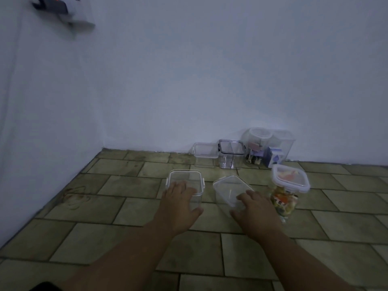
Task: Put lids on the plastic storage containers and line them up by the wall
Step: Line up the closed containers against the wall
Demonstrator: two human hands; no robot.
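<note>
Gripping with the left hand (pixel 180 198) the near rim of an empty white-clipped container (pixel 185 179) on the tiled floor (pixel 117 208), fingers over the top, thumb against the side. Holding with the right hand (pixel 256 208) a tilted clear container (pixel 230 189), also empty, just beside. Right of that, a lidded jar (pixel 286 194) packed with colourful pieces. Lined against the wall (pixel 210 80): small empty box (pixel 204 153), empty dark-rimmed box (pixel 232 154), tall tub of binder clips (pixel 256 147), tall tub holding a small carton (pixel 280 148).
</note>
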